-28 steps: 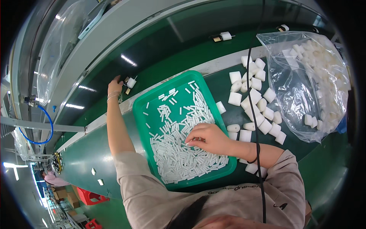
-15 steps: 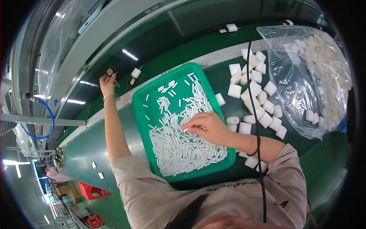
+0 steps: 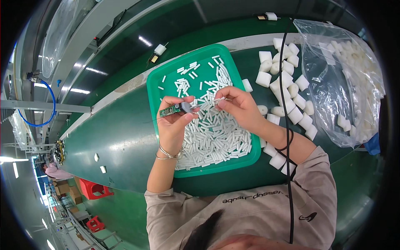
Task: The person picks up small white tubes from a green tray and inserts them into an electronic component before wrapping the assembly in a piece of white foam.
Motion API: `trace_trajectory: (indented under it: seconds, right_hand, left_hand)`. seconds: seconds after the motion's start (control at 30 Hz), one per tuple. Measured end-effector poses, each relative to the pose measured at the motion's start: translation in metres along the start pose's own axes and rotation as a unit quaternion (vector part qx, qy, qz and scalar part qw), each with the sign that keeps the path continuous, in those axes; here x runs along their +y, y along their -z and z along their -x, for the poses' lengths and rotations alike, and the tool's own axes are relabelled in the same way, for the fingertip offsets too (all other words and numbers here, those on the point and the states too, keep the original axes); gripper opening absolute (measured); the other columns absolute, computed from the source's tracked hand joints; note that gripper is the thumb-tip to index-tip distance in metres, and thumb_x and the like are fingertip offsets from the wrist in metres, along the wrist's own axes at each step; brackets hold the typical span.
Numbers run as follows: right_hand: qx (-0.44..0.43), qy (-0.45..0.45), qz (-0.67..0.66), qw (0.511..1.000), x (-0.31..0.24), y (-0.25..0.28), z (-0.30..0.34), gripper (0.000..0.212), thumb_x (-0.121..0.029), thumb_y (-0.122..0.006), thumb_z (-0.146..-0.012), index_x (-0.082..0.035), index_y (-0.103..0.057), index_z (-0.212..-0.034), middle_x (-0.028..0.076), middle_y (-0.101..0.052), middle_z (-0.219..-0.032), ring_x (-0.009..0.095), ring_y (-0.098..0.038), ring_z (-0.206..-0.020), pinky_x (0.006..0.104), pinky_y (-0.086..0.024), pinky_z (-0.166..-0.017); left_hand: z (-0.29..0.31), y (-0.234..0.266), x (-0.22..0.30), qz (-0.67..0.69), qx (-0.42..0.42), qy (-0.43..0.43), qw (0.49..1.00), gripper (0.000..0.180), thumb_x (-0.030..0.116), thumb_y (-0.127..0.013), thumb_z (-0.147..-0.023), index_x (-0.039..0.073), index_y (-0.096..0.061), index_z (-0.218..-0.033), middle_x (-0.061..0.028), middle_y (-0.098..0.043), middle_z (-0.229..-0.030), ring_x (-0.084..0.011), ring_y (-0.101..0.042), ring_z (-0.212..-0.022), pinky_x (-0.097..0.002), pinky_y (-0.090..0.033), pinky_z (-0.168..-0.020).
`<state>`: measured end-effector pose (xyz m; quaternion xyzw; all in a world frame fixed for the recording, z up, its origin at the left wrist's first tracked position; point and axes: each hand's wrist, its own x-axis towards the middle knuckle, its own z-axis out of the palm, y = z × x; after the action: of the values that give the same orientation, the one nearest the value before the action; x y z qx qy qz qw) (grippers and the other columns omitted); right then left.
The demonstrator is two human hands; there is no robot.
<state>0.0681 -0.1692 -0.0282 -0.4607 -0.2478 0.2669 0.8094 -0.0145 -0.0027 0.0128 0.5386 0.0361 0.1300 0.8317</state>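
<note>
Over the tray, my left hand [image 3: 171, 127] is closed on a small circuit board [image 3: 169, 111] with a grey block at its end and a thin metal pin pointing right. A thin wire trails from the board's left side. Facing the pin, my right hand [image 3: 239, 109] pinches a small white tube [image 3: 219, 100], partly hidden by the fingertips. Whether tube and pin touch is hard to make out. Beneath both hands, the green tray [image 3: 208, 170] holds a heap of short white tubes [image 3: 216, 143], densest toward its near side.
White foam blocks [image 3: 287, 85] lie scattered right of the tray, beside a clear plastic bag [image 3: 329, 96] of more blocks. Along the far strip sit a white-capped assembly [image 3: 158, 51] and another assembly [image 3: 270, 16]. A black cable [image 3: 288, 166] hangs down across the right side.
My left hand has come from the far strip to above the tray, bringing the circuit board. My right hand has risen from the heap toward it. The view has shifted slightly.
</note>
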Motion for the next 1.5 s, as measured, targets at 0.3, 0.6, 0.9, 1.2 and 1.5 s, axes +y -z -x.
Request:
trace_trajectory:
  seconds: [0.3, 0.6, 0.9, 1.2, 1.5]
  right_hand:
    - [0.017, -0.003, 0.008, 1.000, -0.001, 0.002, 0.001, 0.010, -0.003, -0.048, -0.084, 0.000, -0.050, -0.093, 0.004, -0.052, -0.089, 0.010, -0.051, -0.078, 0.0227, -0.042, -0.071]
    - [0.045, 0.005, 0.045, 0.998, -0.001, 0.000, 0.001, 0.010, -0.003, -0.049, -0.083, 0.000, -0.051, -0.093, 0.004, -0.052, -0.089, 0.009, -0.051, -0.079, 0.0225, -0.043, -0.071]
    - [0.018, 0.023, 0.217, 0.976, -0.005, -0.004, 0.002, 0.009, -0.001, -0.054, -0.080, 0.002, -0.053, -0.088, 0.004, -0.056, -0.084, 0.008, -0.053, -0.076, 0.0211, -0.043, -0.070]
    - [0.021, 0.064, 0.245, 0.967, -0.003, -0.003, 0.006, 0.009, 0.001, -0.054, -0.077, 0.002, -0.055, -0.086, 0.007, -0.057, -0.085, 0.010, -0.054, -0.074, 0.0216, -0.044, -0.066]
    - [-0.028, 0.333, 0.502, 0.798, -0.008, 0.004, 0.003, 0.010, -0.011, -0.062, -0.070, -0.008, -0.060, -0.079, 0.001, -0.058, -0.071, 0.016, -0.055, -0.062, 0.0262, -0.044, -0.051]
  left_hand:
    - [0.002, 0.005, -0.007, -0.062, 0.016, -0.017, 0.998, 0.034, -0.012, -0.060, -0.066, 0.002, -0.044, -0.092, -0.0162, -0.057, -0.097, -0.0211, -0.061, -0.077, -0.0305, -0.051, -0.071]
    - [0.001, 0.007, -0.007, -0.057, 0.007, -0.030, 0.998, 0.034, -0.012, -0.061, -0.066, 0.002, -0.044, -0.093, -0.0171, -0.057, -0.097, -0.0211, -0.061, -0.078, -0.0296, -0.051, -0.070]
    - [-0.001, 0.009, -0.008, -0.083, 0.045, -0.015, 0.995, 0.035, -0.010, -0.061, -0.068, 0.000, -0.044, -0.097, -0.0184, -0.057, -0.097, -0.0202, -0.060, -0.077, -0.0289, -0.050, -0.068]
    - [0.006, -0.007, -0.010, -0.380, -0.031, -0.015, 0.924, 0.033, -0.002, -0.069, -0.064, 0.000, -0.052, -0.091, -0.0099, -0.059, -0.096, -0.0143, -0.057, -0.083, -0.0249, -0.049, -0.070]
    - [0.009, 0.002, -0.013, -0.172, -0.009, 0.078, 0.982, 0.031, -0.001, -0.071, -0.064, 0.001, -0.052, -0.088, -0.0064, -0.060, -0.086, -0.0112, -0.058, -0.078, -0.0228, -0.049, -0.067]
